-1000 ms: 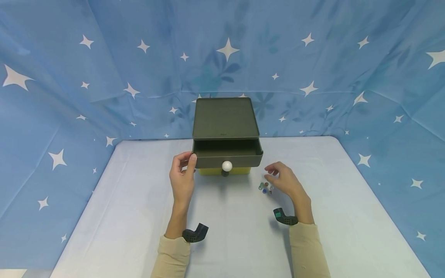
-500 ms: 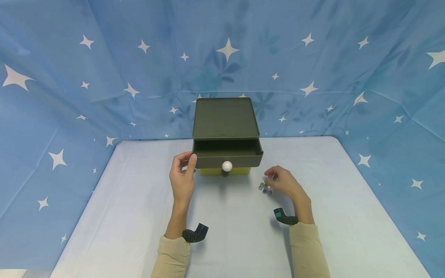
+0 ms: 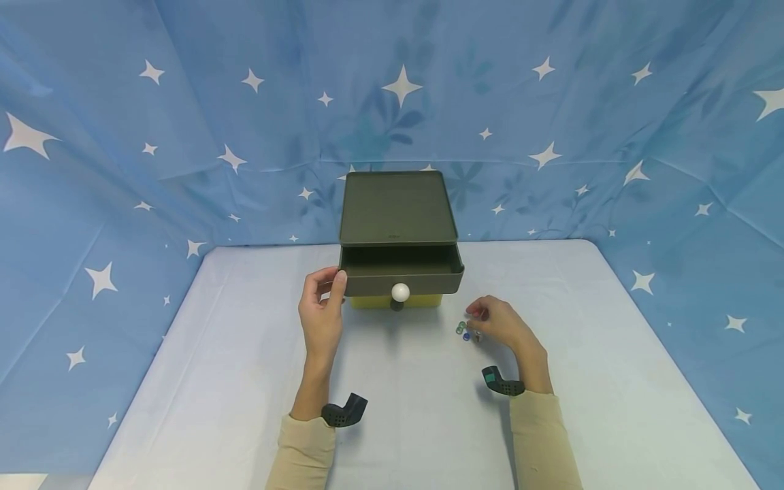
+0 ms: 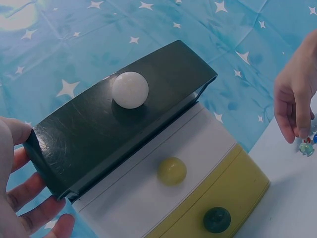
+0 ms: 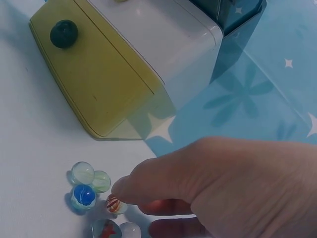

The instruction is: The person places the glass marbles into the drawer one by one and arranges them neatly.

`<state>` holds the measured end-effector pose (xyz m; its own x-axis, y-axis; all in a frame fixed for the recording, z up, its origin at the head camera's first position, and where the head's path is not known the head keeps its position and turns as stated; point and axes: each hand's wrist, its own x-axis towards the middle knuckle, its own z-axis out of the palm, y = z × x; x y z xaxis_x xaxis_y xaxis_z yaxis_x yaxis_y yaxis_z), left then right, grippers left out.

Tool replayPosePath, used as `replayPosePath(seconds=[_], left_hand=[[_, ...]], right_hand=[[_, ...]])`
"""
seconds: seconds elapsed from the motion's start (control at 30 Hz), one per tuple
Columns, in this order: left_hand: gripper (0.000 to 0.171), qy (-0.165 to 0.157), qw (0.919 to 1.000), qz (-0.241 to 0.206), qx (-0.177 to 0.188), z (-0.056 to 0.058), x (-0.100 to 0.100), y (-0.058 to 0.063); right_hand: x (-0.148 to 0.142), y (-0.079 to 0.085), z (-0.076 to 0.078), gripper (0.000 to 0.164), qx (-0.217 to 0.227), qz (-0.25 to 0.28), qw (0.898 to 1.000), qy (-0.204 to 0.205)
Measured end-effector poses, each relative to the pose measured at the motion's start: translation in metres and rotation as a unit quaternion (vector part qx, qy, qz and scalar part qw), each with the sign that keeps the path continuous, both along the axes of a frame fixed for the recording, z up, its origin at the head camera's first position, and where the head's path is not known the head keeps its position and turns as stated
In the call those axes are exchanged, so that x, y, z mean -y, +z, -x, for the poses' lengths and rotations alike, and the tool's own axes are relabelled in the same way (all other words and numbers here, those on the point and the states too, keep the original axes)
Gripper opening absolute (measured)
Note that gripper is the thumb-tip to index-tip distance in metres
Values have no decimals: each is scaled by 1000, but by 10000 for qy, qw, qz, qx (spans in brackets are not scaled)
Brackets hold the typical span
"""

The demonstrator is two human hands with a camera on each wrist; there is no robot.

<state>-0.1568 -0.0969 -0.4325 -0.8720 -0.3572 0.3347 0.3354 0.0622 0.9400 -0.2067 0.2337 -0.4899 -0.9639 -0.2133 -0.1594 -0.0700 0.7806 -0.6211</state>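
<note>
My left hand [image 3: 321, 316] grips the left edge of a pulled-out dark green drawer [image 4: 124, 119], thumb on the front side and fingers behind. This top drawer has a white round knob [image 4: 130, 90], and its visible inside looks bare in the head view. To the right, my right hand [image 3: 499, 321] reaches down to a small group of glass marbles on the table. Its thumb and fingers close on a red-and-white striped marble [image 5: 114, 204], partly hidden by the thumb. Beside it lie a blue marble [image 5: 83, 197], a clear greenish marble [image 5: 82, 172] and several others.
The drawer box also has a white middle drawer [image 4: 133, 173] with a yellow knob [image 4: 172, 171] and a yellow bottom drawer [image 5: 89, 64] with a dark green knob [image 5: 64, 33]. A white tabletop [image 3: 398, 408] lies below, and a blue star-patterned curtain [image 3: 275, 122] hangs around it.
My right hand has lowered slightly toward the marbles, and its thumb and fingers have come together over one of them. The left hand and the drawer stay where they were.
</note>
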Motion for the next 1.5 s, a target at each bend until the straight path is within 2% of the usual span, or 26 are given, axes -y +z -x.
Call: replayPosePath(seconds=[0.6, 1.03, 1.5], left_hand=[[31, 28, 10000, 22, -6, 0, 0, 1], [31, 12, 10000, 6, 16, 0, 1, 0], [30, 22, 10000, 18, -6, -1, 0, 1]], right_hand=[[3, -1, -1, 23, 376, -201, 9986, -300], [2, -3, 0, 21, 341, -292, 9984, -352], [2, 5, 0, 23, 122, -261, 9989, -360]])
